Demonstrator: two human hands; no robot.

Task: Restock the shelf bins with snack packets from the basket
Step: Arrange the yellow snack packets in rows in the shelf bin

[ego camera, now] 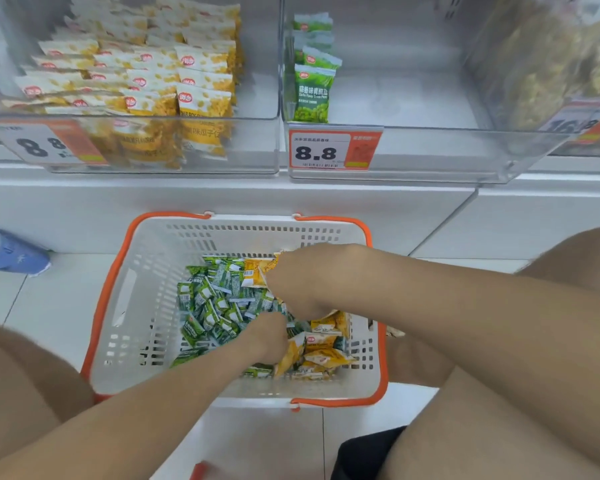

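- Snack packets (222,299) lie heaped inside basket (118,306); we judge them light, crinkly, slippery; pinch by sealed edges.
- Our right hand (291,282) grips yellow packets (257,268); left hand (267,337) digs in, grip unclear.

Both bare forearms reach forward and down, converging. Left hand (269,336) low, knuckles up, fingers curled downward, tips hidden. Right hand (300,278) higher and just beyond left, back of hand facing camera, fingers bent closed. Bare knees at both frame edges.
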